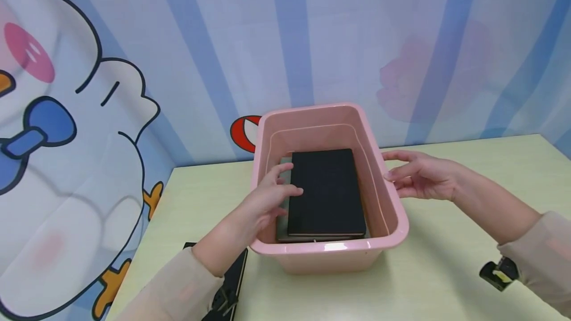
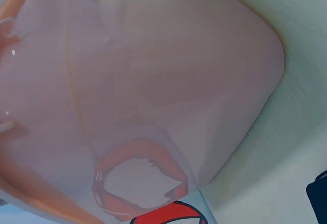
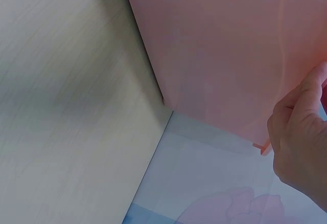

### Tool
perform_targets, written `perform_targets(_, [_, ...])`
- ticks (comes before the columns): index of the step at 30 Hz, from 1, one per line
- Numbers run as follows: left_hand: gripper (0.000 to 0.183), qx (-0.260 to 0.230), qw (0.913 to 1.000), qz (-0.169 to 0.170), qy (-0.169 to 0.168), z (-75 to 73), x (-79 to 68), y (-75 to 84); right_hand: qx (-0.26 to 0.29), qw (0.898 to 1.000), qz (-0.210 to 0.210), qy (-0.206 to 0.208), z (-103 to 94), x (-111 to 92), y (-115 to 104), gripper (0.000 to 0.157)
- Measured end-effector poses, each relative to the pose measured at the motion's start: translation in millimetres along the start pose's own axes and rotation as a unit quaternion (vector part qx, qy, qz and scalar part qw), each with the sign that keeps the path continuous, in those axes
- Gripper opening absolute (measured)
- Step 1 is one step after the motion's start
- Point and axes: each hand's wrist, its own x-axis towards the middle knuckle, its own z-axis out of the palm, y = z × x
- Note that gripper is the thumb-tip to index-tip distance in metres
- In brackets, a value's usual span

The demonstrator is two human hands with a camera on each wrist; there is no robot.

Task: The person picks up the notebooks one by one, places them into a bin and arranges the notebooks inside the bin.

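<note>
A pink plastic bin [image 1: 330,246] stands on the table with a black notebook [image 1: 327,192] lying flat inside. Under that notebook, a grey-green book [image 1: 283,229] shows along its left side. My left hand [image 1: 269,197] reaches over the bin's left rim, fingers spread and loosely bent; its thumb and a fingertip overlap the notebook's left edge. At the right rim, my right hand [image 1: 421,175] touches the outside of the bin with relaxed fingers. The right wrist view shows this hand [image 3: 301,132] beside the pink wall. The left wrist view shows the bin's outer wall [image 2: 179,81]; the left hand is out of sight there.
Another black notebook [image 1: 238,271] lies on the table, partly hidden under my left forearm. Pale wood-look tabletop [image 1: 473,256] extends on both sides of the bin. Right behind the bin rises a blue-striped printed wall [image 1: 290,38], with a cartoon figure at the left.
</note>
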Motion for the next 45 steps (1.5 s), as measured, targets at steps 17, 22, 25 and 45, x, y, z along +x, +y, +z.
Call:
perform_targets(17, [0.044,-0.055,0.9797,0.086,-0.172,-24.7,-17.0,15.4,0.005,1.000,-0.009,-0.003,-0.6,-2,1,0.073])
perform_targets(22, [0.047,-0.031,0.9738,0.110,-0.196,-43.6,-23.2,16.5,0.005,1.000,-0.010,-0.006,0.5,0,3,0.073])
perform_targets(25, [0.049,-0.016,0.9715,0.118,-0.205,-56.9,-27.5,15.1,0.004,1.000,-0.011,-0.007,0.6,1,4,0.072])
perform_targets(45, [0.040,0.060,0.9727,0.130,-0.183,-159.1,-52.1,-32.1,0.000,1.000,-0.026,-0.009,0.7,7,5,0.072])
